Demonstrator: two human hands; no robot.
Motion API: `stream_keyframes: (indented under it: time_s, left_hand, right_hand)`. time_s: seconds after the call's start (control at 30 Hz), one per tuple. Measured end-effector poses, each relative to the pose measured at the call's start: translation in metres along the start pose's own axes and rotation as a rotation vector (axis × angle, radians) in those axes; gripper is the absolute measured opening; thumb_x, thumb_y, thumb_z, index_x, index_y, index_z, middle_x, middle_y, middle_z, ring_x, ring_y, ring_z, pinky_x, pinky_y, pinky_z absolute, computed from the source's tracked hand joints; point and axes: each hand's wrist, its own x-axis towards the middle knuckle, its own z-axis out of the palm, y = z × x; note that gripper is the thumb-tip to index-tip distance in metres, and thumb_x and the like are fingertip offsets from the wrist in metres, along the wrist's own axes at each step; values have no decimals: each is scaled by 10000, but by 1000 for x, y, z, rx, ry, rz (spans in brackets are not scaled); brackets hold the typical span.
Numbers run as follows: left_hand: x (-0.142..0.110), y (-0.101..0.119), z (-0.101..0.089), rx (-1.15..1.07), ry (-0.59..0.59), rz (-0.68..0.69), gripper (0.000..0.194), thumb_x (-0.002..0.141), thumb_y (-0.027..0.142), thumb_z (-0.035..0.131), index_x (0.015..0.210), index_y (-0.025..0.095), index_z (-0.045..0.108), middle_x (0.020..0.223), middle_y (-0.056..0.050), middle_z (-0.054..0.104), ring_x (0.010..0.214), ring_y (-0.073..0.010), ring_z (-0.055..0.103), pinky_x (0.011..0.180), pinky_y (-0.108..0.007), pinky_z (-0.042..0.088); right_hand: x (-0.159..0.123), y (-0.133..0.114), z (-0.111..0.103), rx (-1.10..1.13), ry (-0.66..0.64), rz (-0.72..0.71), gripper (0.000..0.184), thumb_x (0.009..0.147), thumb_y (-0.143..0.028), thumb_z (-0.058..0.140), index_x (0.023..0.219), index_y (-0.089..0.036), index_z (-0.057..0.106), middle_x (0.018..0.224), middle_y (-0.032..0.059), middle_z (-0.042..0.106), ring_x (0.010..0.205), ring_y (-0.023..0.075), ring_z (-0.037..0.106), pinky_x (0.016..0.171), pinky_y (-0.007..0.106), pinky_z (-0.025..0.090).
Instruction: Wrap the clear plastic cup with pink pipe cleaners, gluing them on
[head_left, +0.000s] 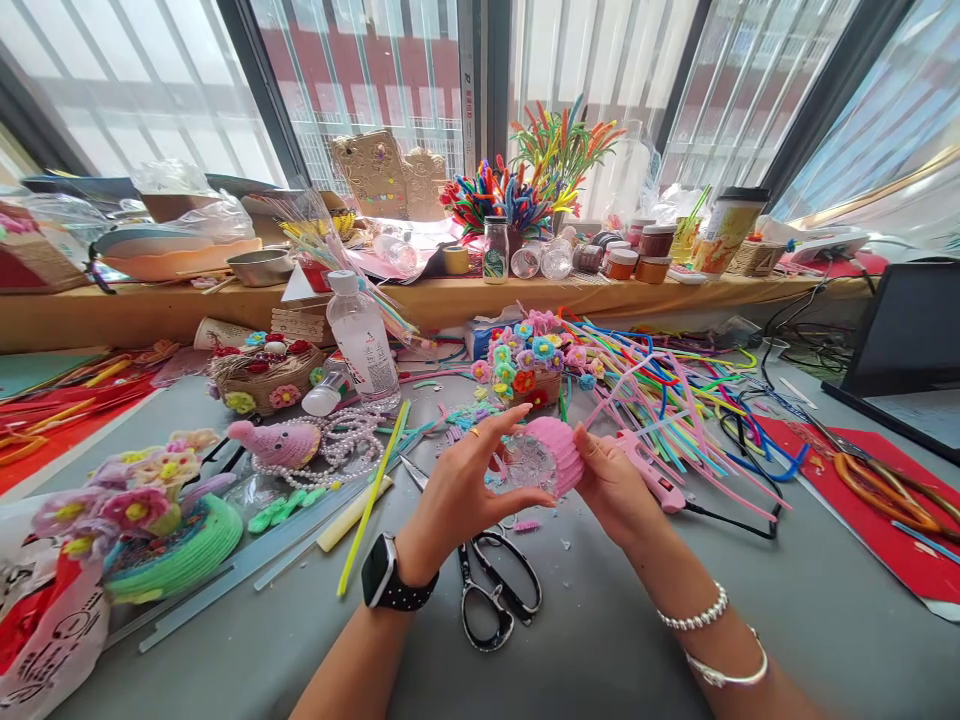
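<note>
Both my hands hold a small clear plastic cup wrapped in pink pipe cleaner (551, 455) just above the grey table. My left hand (461, 490), with a black watch on its wrist, cradles the clear open end between thumb and curled fingers. My right hand (611, 485) pinches the pink wrapped side with its fingertips; bracelets sit on that wrist. Black-handled scissors (491, 590) lie on the table right under my hands. A pink glue gun (649, 475) rests just right of my right hand, partly hidden behind it.
A heap of coloured pipe cleaners (667, 385) spreads out behind the hands. A water bottle (364, 345), flower baskets (262, 375), a pink knitted figure (274, 443) and a green basket with flowers (169, 550) stand to the left. A laptop (911, 335) and red mat (870, 500) are on the right.
</note>
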Motion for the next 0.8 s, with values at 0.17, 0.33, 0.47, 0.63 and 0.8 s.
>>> stream_keyframes:
  time_s: [0.17, 0.33, 0.47, 0.63, 0.8]
  left_hand:
    - [1, -2, -2, -11, -126, -141, 768, 658, 601, 598, 1271, 176, 416, 1056, -119, 649, 937, -247, 621, 800, -396, 502]
    - [0, -4, 4, 83, -303, -217, 797, 663, 508, 642, 1302, 107, 387, 1194, -186, 581, 1076, -304, 567, 882, -439, 461]
    - [0, -7, 4, 88, -269, -221, 712, 665, 446, 659, 1271, 160, 421, 1149, -143, 613, 1042, -276, 592, 864, -404, 475]
    - [3, -20, 0, 187, 46, -335, 682, 652, 518, 653, 1203, 169, 455, 1044, -125, 632, 966, -280, 611, 813, -426, 481]
    - [5, -21, -3, 106, 266, -446, 687, 652, 536, 642, 1188, 159, 435, 1070, -133, 601, 995, -265, 580, 857, -437, 445]
  right_hand:
    - [-2, 3, 0, -376, 34, -169, 391, 724, -533, 603, 638, -153, 630, 573, -17, 552, 563, 111, 455, 558, 239, 350]
    - [-10, 6, 13, -848, -71, -437, 328, 774, -447, 589, 580, -183, 614, 567, -8, 555, 586, 134, 471, 586, 252, 350]
    - [-11, 5, 14, -939, -108, -533, 284, 837, -412, 521, 719, -197, 663, 685, 25, 640, 690, 164, 539, 656, 271, 401]
    - [-2, -7, -6, -1079, 117, -566, 199, 851, -338, 515, 858, -196, 655, 862, 58, 676, 839, 203, 580, 765, 334, 433]
    - [9, -8, -19, -1624, 6, -520, 216, 826, -115, 491, 923, -192, 668, 911, 66, 663, 882, 201, 565, 762, 325, 450]
